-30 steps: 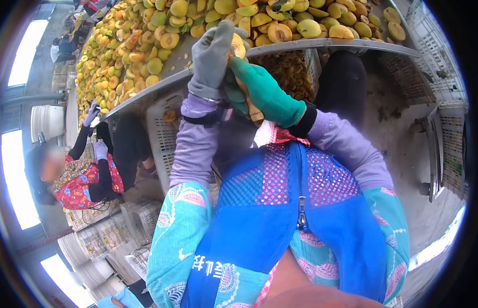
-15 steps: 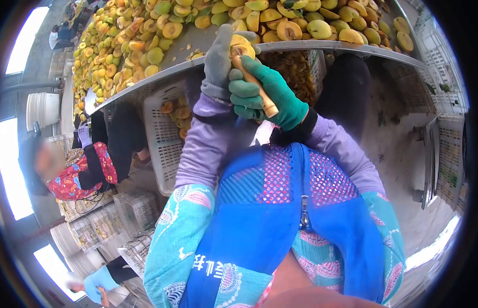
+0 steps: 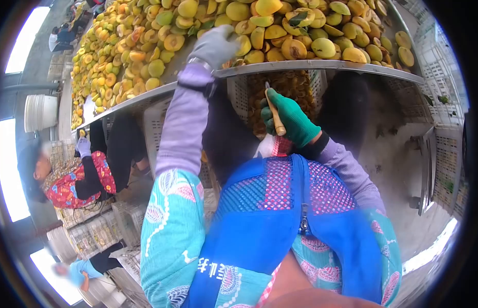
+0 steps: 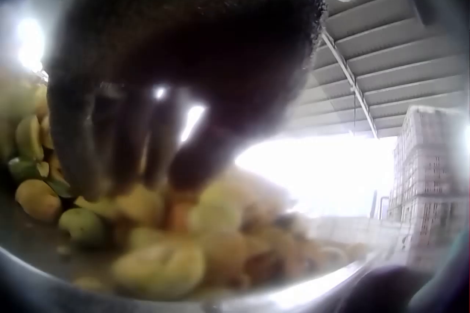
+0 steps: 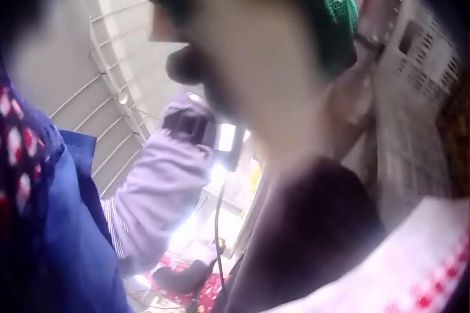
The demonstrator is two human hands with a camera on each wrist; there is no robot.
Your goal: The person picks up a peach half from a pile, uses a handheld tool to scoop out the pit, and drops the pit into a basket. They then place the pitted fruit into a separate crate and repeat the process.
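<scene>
My left hand, in a grey glove, reaches over the metal table's near edge to a heap of halved yellow peaches. In the left wrist view its fingers point down, spread, with the tips right at the blurred fruit. My right hand, in a green glove, grips a slim tool with a wooden handle and a small metal tip. It is below the table edge, apart from the fruit heap. The tool's handle fills the right wrist view as a pale blur.
The table's metal rim curves across in front of me. Under it stands a white crate holding fruit pieces. A person in a red patterned top sits at the left. Stacked white crates rise at the right.
Both hands were together with the tool against a peach half. They have parted: the left, without that half, moved up to the heap; the right drew down and right with the tool.
</scene>
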